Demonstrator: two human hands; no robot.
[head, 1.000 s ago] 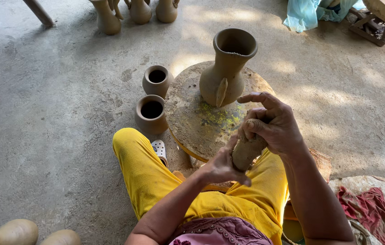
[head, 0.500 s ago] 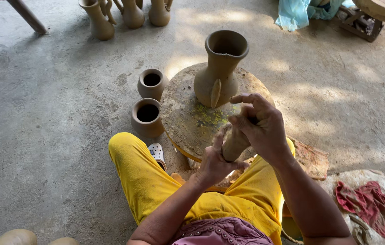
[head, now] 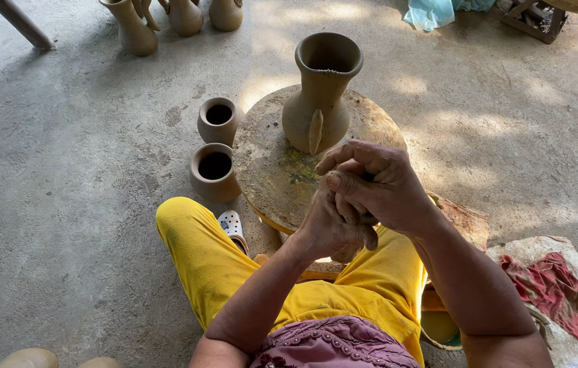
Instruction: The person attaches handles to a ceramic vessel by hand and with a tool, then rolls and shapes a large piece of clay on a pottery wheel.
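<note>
Two hands, head view: both wrapped round one clay roll [head: 351, 251], pressed palm to palm.
L hand [head: 330, 225]: under, fingers curled tight on roll.
R hand [head: 377, 185]: on top, fingers closed over it; nearer the jug.
Roll: mostly hidden; stub shows below palms; axis approx. toward the knees, can't tell exactly.
Jug [head: 319, 95]: upright on wheel [head: 268, 170], just beyond R hand, apart.
Surface: concrete floor, 2 small pots [head: 215, 146] left of wheel.
</note>
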